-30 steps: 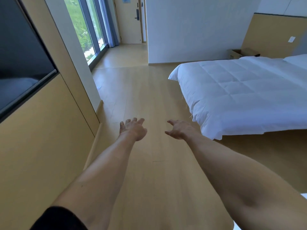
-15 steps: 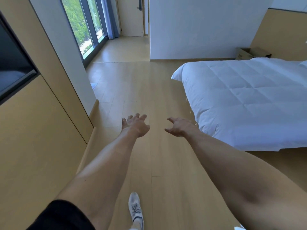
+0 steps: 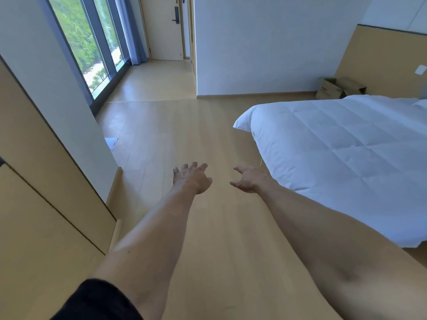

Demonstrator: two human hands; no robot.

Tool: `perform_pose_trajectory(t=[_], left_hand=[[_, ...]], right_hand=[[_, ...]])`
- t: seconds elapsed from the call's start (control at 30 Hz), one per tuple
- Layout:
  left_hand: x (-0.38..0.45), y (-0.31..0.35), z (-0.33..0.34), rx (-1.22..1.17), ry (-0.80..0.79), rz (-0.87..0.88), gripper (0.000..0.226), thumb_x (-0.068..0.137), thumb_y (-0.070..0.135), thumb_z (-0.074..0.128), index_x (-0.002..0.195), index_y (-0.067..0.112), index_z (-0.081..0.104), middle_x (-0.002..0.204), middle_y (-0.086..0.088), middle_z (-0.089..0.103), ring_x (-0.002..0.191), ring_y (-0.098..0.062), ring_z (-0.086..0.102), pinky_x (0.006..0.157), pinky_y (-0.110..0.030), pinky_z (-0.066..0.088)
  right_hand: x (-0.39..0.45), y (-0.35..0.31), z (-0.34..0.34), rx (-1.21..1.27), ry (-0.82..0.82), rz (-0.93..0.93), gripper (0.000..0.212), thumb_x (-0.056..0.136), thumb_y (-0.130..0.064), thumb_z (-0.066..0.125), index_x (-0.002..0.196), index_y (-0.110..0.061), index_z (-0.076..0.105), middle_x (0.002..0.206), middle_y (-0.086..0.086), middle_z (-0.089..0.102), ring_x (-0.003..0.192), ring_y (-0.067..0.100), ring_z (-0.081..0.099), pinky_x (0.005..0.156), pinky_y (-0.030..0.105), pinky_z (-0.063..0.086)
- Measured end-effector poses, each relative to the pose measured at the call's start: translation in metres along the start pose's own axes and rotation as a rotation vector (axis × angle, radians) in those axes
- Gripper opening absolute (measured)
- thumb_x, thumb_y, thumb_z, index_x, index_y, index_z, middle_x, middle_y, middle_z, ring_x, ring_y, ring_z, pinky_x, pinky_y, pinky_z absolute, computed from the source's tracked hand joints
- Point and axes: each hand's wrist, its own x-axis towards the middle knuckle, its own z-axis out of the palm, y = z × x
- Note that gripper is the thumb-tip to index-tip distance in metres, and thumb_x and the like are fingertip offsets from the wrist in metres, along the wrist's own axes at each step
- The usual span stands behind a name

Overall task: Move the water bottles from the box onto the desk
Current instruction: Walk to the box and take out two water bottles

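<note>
The left hand (image 3: 191, 177) reaches forward over the pale wooden plank floor (image 3: 175, 135), fingers spread and only loosely bent, with nothing in it. The right hand (image 3: 248, 181) is stretched out beside it, a little apart, palm turned inward, thumb and fingers relaxed and likewise empty. Both forearms are bare; a black short sleeve (image 3: 97, 301) covers the left upper arm at the near left edge of the view.

To the right of the right arm stands a low bed under a white quilted duvet (image 3: 346, 153), its near corner hanging close to the floor. Beyond the far end of the bed, against a tan wooden wall panel (image 3: 388, 63), sits an open brown cardboard box (image 3: 332, 88) with its flaps raised; it is small and far off, so its contents cannot be made out, and no water bottles show from here. A small white wall plate (image 3: 420, 70) is fixed to that panel at the right edge.

On the left runs a tan wooden cabinet front (image 3: 41, 204), then a white wall section (image 3: 46, 65). Further back on the left, tall dark-framed windows (image 3: 87, 42) show green trees outside, with a blue-grey curtain (image 3: 134, 31) beside them. A cream door with a dark handle lock (image 3: 166, 26) closes the far end, next to a white partition wall (image 3: 265, 42).
</note>
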Motion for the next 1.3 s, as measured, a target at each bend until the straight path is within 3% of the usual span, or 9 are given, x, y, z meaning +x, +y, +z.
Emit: perform_pose_trajectory(t=[0.5, 0.93, 1.3], left_hand=[[0.253, -0.031, -0.039, 0.028, -0.015, 0.004, 0.059, 0.101, 0.051, 0.039, 0.156, 0.034, 0.027, 0.16, 0.001, 0.03, 0.148, -0.027, 0.025, 0.12, -0.056, 0.016], [0.498, -0.024, -0.118, 0.016, 0.019, -0.029, 0.059, 0.101, 0.049, 0.039, 0.156, 0.033, 0.027, 0.159, 0.001, 0.032, 0.147, -0.026, 0.028, 0.12, -0.054, 0.018], [0.701, -0.067, -0.16, -0.007, 0.032, -0.007, 0.059, 0.1, 0.051, 0.04, 0.156, 0.033, 0.028, 0.159, 0.001, 0.033, 0.147, -0.026, 0.028, 0.12, -0.056, 0.018]], right_hand=[[0.248, -0.017, -0.058, 0.028, -0.011, 0.004, 0.063, 0.096, -0.059, 0.041, 0.154, -0.04, 0.025, 0.156, -0.001, 0.038, 0.141, 0.025, 0.037, 0.108, 0.043, 0.033], [0.497, -0.007, -0.154, 0.01, -0.033, -0.035, 0.064, 0.096, -0.061, 0.041, 0.154, -0.039, 0.025, 0.158, -0.001, 0.035, 0.144, 0.025, 0.034, 0.112, 0.043, 0.031], [0.691, -0.039, -0.196, -0.004, -0.016, -0.028, 0.065, 0.095, -0.061, 0.042, 0.154, -0.038, 0.026, 0.157, 0.001, 0.035, 0.143, 0.026, 0.036, 0.111, 0.044, 0.032]])
